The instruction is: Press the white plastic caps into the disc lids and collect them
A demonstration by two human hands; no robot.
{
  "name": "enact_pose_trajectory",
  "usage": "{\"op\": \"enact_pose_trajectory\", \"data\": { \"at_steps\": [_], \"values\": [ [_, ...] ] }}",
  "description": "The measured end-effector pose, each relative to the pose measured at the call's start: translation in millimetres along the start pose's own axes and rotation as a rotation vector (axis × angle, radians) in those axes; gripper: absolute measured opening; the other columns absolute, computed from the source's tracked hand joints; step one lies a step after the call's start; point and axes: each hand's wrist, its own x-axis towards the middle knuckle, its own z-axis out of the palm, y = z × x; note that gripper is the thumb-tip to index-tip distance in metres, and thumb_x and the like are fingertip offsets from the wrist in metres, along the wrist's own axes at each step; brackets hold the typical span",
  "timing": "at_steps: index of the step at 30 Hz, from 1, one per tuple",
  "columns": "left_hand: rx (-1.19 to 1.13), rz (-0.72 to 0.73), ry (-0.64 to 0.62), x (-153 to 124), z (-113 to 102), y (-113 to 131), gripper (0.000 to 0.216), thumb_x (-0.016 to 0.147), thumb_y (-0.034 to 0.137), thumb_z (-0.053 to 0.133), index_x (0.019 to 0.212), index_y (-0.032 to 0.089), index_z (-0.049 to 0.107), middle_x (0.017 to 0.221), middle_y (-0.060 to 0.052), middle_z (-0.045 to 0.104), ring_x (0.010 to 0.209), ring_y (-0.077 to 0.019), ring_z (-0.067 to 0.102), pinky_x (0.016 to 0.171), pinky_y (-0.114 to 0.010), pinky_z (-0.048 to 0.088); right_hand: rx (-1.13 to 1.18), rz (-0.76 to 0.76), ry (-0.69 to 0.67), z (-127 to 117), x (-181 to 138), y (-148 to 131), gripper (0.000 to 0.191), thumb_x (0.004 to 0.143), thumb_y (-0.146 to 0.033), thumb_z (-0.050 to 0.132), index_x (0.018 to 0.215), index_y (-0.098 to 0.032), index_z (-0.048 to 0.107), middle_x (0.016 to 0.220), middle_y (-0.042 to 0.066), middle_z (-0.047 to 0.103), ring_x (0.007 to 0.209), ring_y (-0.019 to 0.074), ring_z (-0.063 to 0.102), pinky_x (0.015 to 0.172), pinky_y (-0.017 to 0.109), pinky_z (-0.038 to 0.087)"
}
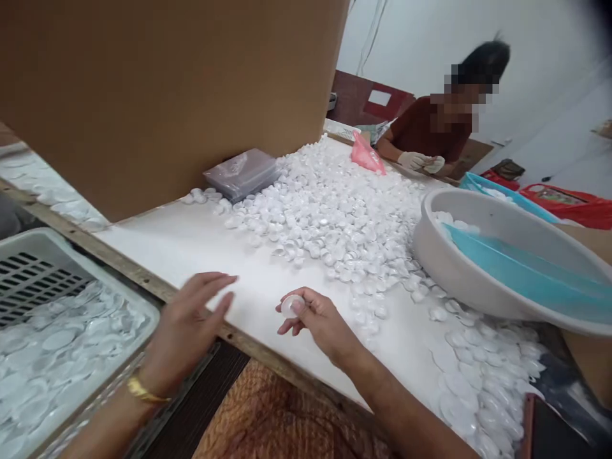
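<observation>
Between the thumb and fingers of my right hand [318, 319] is a small round white disc [291, 306], held over the table's near edge. My left hand [191, 319] hovers to the left, its fingers stretched and apart with nothing in them; a yellow bracelet [143, 389] circles that wrist. Past both hands a wide heap of similar white discs [335, 217] spreads over the white tabletop [191, 245]. More loose discs [478, 382] lie at the right, in front of the basin. What these pieces are exactly, I cannot tell.
A plastic basket [155, 306] of white pieces stands at lower left. A brown board [167, 95] rises behind the table. To the right are a large grey basin [425, 236] and a phone-like dark object [557, 427]. Across sits a person [425, 127] in white gloves, near a pink bag [366, 156].
</observation>
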Motion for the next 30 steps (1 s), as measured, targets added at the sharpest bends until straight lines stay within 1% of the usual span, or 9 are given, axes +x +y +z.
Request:
{"op": "enact_pose_trajectory", "data": {
  "at_steps": [4,7,10,13,17,19,21,25,30],
  "values": [
    [-0.213,0.052,-0.307,24,64,60,0.033,0.083,0.034,0.049,0.114,0.024,0.058,0.095,-0.003,0.061,0.075,-0.0120,0.057,0.063,-0.024,0.048,-0.078,-0.034,0.111,-42,-12,-3,0.026,0.084,-0.035,0.049,0.104,-0.019,0.048,0.080,-0.001,0.058,0.066,0.0133,0.065,0.063,0.026,0.045],
    [-0.232,0.019,-0.405,33,99,89,0.031,0.082,0.027,0.050,0.110,0.022,0.060,0.079,-0.001,0.062,0.063,-0.0104,0.053,0.061,-0.023,0.044,-0.070,-0.041,0.220,-66,-22,2,0.034,0.084,-0.037,0.048,0.114,-0.021,0.040,0.079,-0.002,0.058,0.067,0.0140,0.065,0.066,0.029,0.047],
    [-0.274,-0.050,-0.478,37,118,103,0.027,0.080,0.025,0.050,0.101,0.019,0.064,0.074,-0.001,0.062,0.064,-0.0110,0.053,0.063,-0.024,0.043,-0.067,-0.021,0.308,-82,-26,8,0.038,0.084,-0.037,0.047,0.117,-0.021,0.038,0.072,-0.003,0.058,0.067,0.0148,0.064,0.067,0.030,0.049],
    [-0.355,-0.155,-0.538,43,126,110,0.021,0.076,0.027,0.052,0.090,0.017,0.064,0.067,0.001,0.058,0.061,-0.0109,0.050,0.059,-0.023,0.040,-0.113,-0.062,0.359,-91,-25,11,0.040,0.084,-0.036,0.047,0.120,-0.021,0.039,0.068,-0.004,0.056,0.067,0.0154,0.064,0.067,0.031,0.050],
    [-0.392,-0.178,-0.512,66,127,113,0.017,0.074,0.033,0.053,0.070,0.017,0.058,0.061,0.003,0.053,0.058,-0.0108,0.046,0.055,-0.022,0.036,-0.149,-0.122,0.438,-96,-20,11,0.038,0.087,-0.036,0.040,0.122,-0.019,0.039,0.087,0.004,0.062,0.070,0.0157,0.064,0.067,0.033,0.052],
    [-0.414,-0.183,-0.470,82,128,112,0.020,0.076,0.037,0.052,0.070,0.018,0.056,0.059,0.004,0.051,0.057,-0.0108,0.045,0.054,-0.022,0.035,-0.334,-0.224,0.533,-99,-16,12,0.034,0.088,-0.031,0.039,0.120,-0.019,0.045,0.107,0.009,0.060,0.084,0.0179,0.064,0.074,0.035,0.051],
    [-0.409,-0.181,-0.389,97,129,107,0.023,0.076,0.041,0.051,0.070,0.019,0.054,0.058,0.004,0.051,0.057,-0.0112,0.045,0.054,-0.022,0.035,-0.635,-0.348,0.604,-100,-11,11,0.033,0.087,-0.022,0.040,0.118,-0.020,0.050,0.119,0.009,0.056,0.102,0.0207,0.057,0.087,0.038,0.045],
    [-0.366,-0.181,-0.232,107,136,90,0.025,0.076,0.045,0.049,0.073,0.020,0.052,0.062,0.004,0.055,0.057,-0.0122,0.050,0.057,-0.023,0.037,-1.100,-0.402,0.566,-97,3,12,0.038,0.082,-0.012,0.047,0.117,-0.022,0.054,0.124,0.004,0.056,0.114,0.0254,0.046,0.092,0.044,0.037],
    [-0.395,-0.239,-0.264,96,147,75,0.026,0.076,0.047,0.047,0.078,0.022,0.053,0.064,0.004,0.056,0.056,-0.0126,0.051,0.057,-0.024,0.039,-1.252,-0.398,0.554,-89,15,21,0.033,0.080,-0.011,0.053,0.111,-0.022,0.056,0.116,0.002,0.061,0.106,0.0243,0.048,0.085,0.040,0.036]
  ]
}}
